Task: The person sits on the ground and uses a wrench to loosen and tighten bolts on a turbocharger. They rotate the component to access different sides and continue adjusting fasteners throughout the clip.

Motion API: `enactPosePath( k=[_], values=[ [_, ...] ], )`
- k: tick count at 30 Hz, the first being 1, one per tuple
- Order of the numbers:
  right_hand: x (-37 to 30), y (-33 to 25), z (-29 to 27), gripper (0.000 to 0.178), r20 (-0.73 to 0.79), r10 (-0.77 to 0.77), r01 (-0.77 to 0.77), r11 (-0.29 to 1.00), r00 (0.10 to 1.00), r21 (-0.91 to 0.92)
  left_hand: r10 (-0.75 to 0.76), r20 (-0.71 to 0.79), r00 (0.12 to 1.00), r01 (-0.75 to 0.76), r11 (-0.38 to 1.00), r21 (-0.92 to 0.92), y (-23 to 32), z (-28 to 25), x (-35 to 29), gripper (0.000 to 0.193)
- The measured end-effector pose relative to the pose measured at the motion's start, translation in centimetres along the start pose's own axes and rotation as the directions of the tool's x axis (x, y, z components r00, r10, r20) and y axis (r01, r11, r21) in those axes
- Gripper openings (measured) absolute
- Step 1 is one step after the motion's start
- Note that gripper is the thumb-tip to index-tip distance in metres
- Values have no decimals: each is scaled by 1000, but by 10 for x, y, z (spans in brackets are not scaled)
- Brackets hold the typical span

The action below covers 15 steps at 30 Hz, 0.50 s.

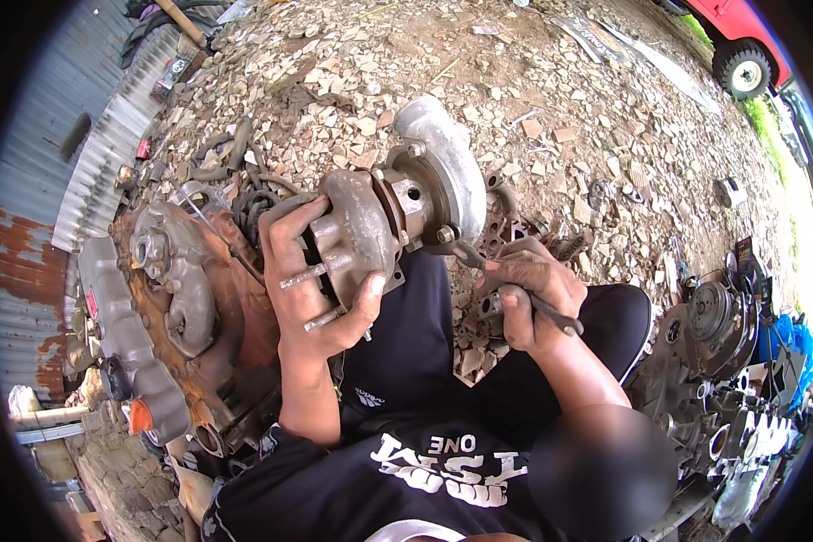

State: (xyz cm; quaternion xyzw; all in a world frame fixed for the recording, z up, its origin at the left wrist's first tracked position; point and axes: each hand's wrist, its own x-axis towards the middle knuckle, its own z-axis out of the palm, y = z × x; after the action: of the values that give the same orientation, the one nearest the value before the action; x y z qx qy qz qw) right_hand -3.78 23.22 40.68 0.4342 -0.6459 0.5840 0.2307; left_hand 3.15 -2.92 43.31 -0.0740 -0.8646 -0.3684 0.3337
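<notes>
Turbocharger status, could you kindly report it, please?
Left hand gripping turbocharger. Right hand holding wrench, its end near a housing bolt; contact unclear. Nothing visibly blocking the wrench.

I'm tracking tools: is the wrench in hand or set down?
In hand: the right hand grips the wrench, one end near a bolt on the turbocharger; whether seated there, I cannot tell.

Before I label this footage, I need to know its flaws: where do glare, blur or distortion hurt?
Head view: glare bleaches the ground near the right rim; fisheye curvature bends the wall at left; a blurred dark disc masks the lower right; turbo and wrench look fairly sharp.
</notes>
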Motion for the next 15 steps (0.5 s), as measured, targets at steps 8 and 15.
enactPosePath(
  k=[8,15],
  values=[
    [-4,-5,16,22,-27,74,-76,993,997,-87,-28,8,1000,29,998,-61,-3,1,-3,78],
    [-8,-7,28,35,-28,-62,49,944,998,-327,-70,14,997,71,997,-32,9,3,-2,75]
  ],
)
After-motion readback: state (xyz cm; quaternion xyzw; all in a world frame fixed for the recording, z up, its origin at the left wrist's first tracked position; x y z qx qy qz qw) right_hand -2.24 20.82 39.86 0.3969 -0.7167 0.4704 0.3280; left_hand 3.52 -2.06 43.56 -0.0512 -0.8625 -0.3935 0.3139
